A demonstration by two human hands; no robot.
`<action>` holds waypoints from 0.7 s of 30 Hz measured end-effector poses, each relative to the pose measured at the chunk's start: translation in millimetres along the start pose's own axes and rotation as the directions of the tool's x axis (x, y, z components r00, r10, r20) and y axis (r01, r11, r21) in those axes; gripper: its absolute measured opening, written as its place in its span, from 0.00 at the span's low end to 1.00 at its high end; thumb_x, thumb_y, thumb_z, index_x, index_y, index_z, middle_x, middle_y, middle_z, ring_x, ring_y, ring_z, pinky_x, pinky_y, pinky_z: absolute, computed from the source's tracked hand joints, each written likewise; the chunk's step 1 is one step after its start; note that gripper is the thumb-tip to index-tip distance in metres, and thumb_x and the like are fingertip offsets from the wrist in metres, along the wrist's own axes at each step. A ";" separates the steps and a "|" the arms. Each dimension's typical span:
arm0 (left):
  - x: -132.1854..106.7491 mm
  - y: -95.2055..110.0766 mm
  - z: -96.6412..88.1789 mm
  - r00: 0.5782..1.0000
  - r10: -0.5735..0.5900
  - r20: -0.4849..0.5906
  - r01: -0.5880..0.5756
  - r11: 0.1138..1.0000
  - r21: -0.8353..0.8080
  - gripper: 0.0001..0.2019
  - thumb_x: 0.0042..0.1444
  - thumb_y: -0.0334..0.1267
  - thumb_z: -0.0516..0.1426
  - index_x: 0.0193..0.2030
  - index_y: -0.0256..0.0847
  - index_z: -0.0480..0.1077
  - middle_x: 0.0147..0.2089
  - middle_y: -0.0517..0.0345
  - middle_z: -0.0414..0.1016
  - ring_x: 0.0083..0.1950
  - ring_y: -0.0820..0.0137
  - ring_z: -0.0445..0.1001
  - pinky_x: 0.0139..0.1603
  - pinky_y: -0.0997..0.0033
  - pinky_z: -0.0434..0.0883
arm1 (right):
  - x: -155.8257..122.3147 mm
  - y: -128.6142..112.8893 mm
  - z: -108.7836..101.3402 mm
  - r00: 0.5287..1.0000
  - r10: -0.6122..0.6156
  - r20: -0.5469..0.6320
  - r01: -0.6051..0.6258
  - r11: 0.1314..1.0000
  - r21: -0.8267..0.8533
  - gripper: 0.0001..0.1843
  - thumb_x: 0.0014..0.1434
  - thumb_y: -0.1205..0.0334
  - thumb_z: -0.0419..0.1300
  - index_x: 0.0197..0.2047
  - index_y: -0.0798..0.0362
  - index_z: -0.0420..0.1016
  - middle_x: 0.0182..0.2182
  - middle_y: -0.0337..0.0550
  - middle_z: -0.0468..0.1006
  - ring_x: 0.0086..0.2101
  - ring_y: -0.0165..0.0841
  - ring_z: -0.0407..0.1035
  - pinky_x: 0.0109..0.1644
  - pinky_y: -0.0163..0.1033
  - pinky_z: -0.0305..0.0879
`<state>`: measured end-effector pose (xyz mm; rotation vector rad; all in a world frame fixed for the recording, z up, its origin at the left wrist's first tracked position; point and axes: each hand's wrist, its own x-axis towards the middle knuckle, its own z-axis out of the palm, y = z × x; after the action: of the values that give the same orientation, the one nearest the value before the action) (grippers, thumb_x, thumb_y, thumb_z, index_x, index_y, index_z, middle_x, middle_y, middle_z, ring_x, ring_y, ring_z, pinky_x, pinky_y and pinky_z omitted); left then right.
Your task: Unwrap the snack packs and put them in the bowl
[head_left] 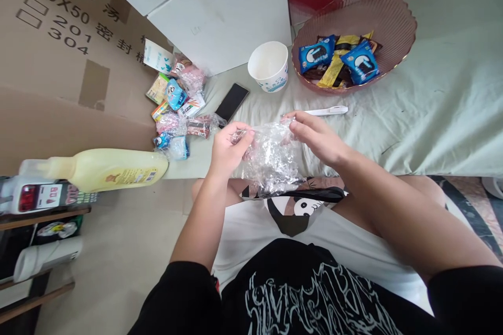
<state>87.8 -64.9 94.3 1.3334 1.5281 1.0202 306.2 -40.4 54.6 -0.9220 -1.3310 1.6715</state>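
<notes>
Between both hands hangs a crinkled clear plastic bag (275,159), above my lap at the table's edge. My left hand (231,149) pinches its upper left corner between thumb and fingers. On the other side, my right hand (314,133) grips the upper right edge of the bag. Just beyond my right hand lies a white pen-like tool (328,111), partly hidden by the fingers. A dark phone (232,102) rests on the cloth past my left hand. Farther back stands a white paper cup (269,66), upright.
A pink ribbed bowl (396,36) holds several wrapped snacks (359,63). Empty wrappers and packets (176,99) are heaped at the left by a cardboard box (94,84). White boxes (228,15) stand behind. A yellow bottle (118,169) sits at the left, beyond the table edge.
</notes>
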 end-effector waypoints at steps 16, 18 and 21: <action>-13.5 -32.2 6.8 0.917 -0.340 0.207 0.391 0.870 -0.302 0.22 0.38 0.48 0.75 0.35 0.38 0.77 0.30 0.55 0.80 0.32 0.66 0.80 0.33 0.67 0.78 | 6.3 10.5 7.3 0.976 0.212 0.039 -0.215 0.972 0.093 0.14 0.53 0.59 0.68 0.39 0.49 0.68 0.27 0.37 0.75 0.30 0.32 0.71 0.32 0.37 0.70; -13.4 -30.9 5.6 0.920 -0.355 0.167 0.391 0.864 -0.316 0.18 0.40 0.46 0.73 0.33 0.38 0.77 0.29 0.57 0.79 0.30 0.67 0.79 0.31 0.67 0.78 | 6.8 12.5 7.8 0.965 0.245 0.091 -0.253 0.963 0.088 0.16 0.51 0.56 0.70 0.39 0.49 0.69 0.25 0.36 0.74 0.28 0.32 0.70 0.29 0.37 0.68; -10.3 -27.7 -0.5 0.913 -0.368 0.175 0.405 0.868 -0.289 0.16 0.41 0.45 0.72 0.33 0.39 0.77 0.22 0.63 0.72 0.21 0.73 0.72 0.21 0.73 0.72 | 7.6 15.9 9.4 0.966 0.190 0.175 -0.208 0.973 0.094 0.11 0.53 0.57 0.69 0.33 0.51 0.71 0.23 0.36 0.72 0.25 0.28 0.66 0.27 0.36 0.65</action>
<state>79.7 -78.0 69.2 0.8004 1.3976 0.8693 292.4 -39.5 40.2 -0.8916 -1.2699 1.9939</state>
